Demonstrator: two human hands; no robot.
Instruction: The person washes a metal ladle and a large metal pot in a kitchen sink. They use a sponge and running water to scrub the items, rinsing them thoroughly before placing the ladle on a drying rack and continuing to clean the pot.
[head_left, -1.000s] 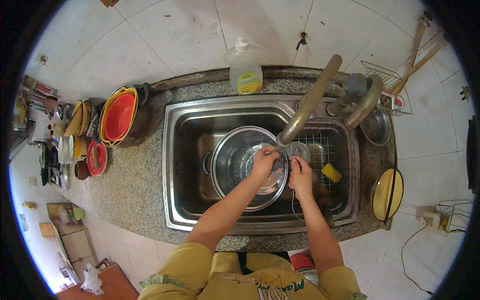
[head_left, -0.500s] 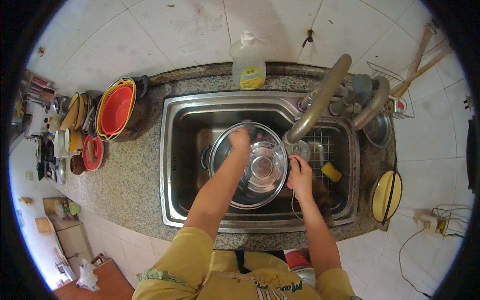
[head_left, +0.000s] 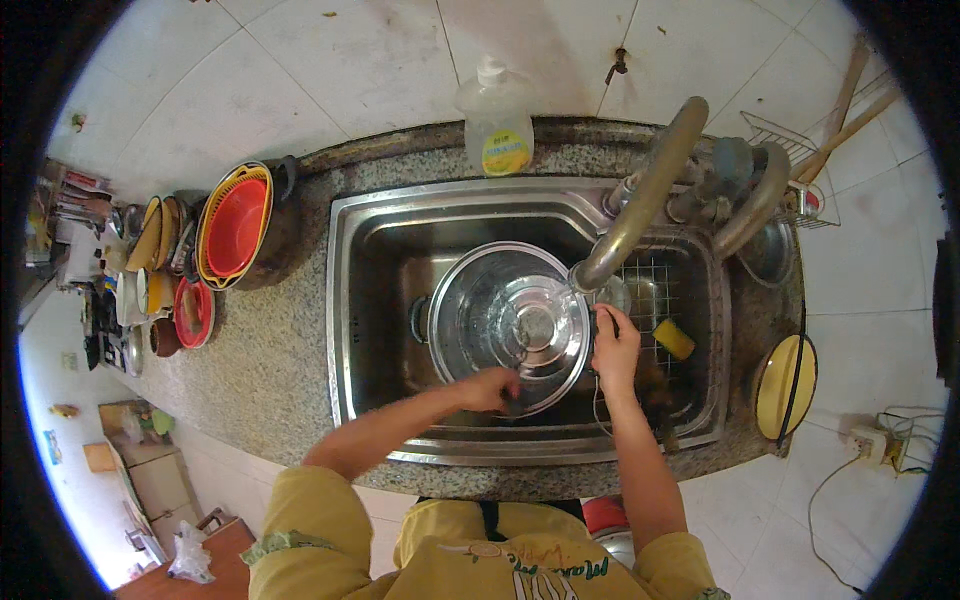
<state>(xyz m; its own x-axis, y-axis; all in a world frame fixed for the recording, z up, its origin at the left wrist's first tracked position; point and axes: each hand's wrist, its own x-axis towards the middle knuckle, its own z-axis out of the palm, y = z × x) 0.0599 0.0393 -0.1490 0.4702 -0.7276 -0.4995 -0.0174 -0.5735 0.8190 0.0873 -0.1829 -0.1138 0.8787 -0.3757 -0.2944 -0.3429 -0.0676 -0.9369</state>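
Observation:
A shiny steel pot point(head_left: 470, 300) sits tilted in the sink basin, a dark loop handle point(head_left: 418, 318) on its left side. My right hand point(head_left: 616, 345) is closed around the handle on the pot's right. At the near side of the pot's inner wall is my left hand point(head_left: 488, 390), fingers curled and slightly blurred. Something dark shows by its fingertips, too unclear to name. The faucet spout point(head_left: 640, 200) ends just over the pot's right rim.
Right of the pot, a yellow sponge point(head_left: 674, 340) lies on a wire rack point(head_left: 648, 285). A soap bottle point(head_left: 497, 125) stands behind the sink point(head_left: 345, 400). Red and yellow baskets point(head_left: 235, 228) are at left; a yellow lid point(head_left: 783, 388) leans at right.
My left hand has swept from the far inner wall of the pot to its near side. My right hand stays on the handle.

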